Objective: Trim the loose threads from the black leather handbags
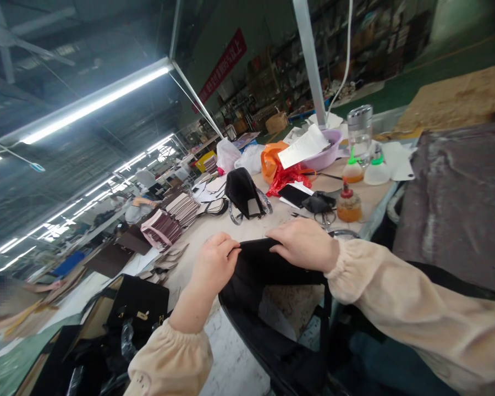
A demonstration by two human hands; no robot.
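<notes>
A black bag piece [247, 300] hangs below my hands, with a wide gap through its middle that shows the surface behind it. At the left end of its top edge, my left hand [215, 265] pinches the rim between thumb and fingers. My right hand [303, 242] grips the same edge farther right, thumb underneath and fingers on top. Between the two hands the edge runs nearly straight. Beyond them a black handbag [241, 192] with clear-wrapped handles stands on the worktable [198, 236]. Scissors [325, 220] lie beyond my right hand.
Glue bottles [349, 206] and a clear dispenser [359, 132] stand at the right. A purple basin [328, 151] and red plastic bag [286, 179] lie behind. Stacked panels [160, 228] are at left, black bags [138, 302] lower left. A co-worker's arm [45, 286] shows far left.
</notes>
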